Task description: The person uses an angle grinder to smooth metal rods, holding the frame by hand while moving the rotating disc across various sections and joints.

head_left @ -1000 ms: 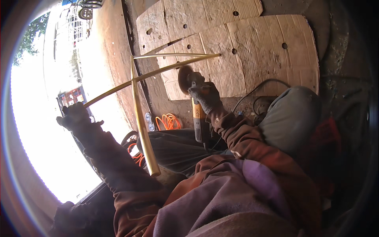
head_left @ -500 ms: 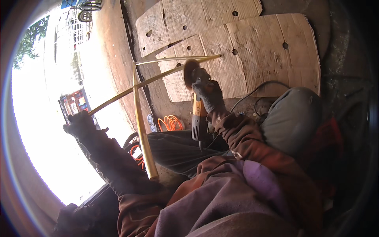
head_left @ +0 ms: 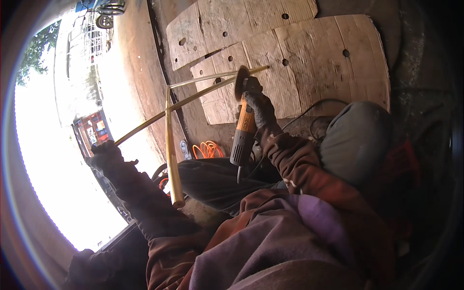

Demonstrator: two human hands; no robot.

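My gloved left hand (head_left: 107,155) is closed around the left end of a long bar on a gold-coloured frame of joined bars (head_left: 172,150). One thicker leg of the frame runs down toward my lap and stops in a round end. In my gloved right hand (head_left: 262,110) is an angle grinder (head_left: 245,126) with a yellow-orange and grey body, its cord trailing from the lower end. The grinder's brown disc (head_left: 240,83) is at the long bar near its far right end. Whether the disc touches the bar I cannot tell.
Flattened cardboard sheets (head_left: 328,53) with round holes lie on the ground beyond. An orange cable coil (head_left: 208,150) sits beside my leg, and a dark cord (head_left: 314,103) loops near my right knee (head_left: 357,140). Bright daylight washes out the left side.
The grinder has moved slightly up and to the right and turned, showing more of its side. My left hand has shifted right and down, and the frame's near end has moved up and left.
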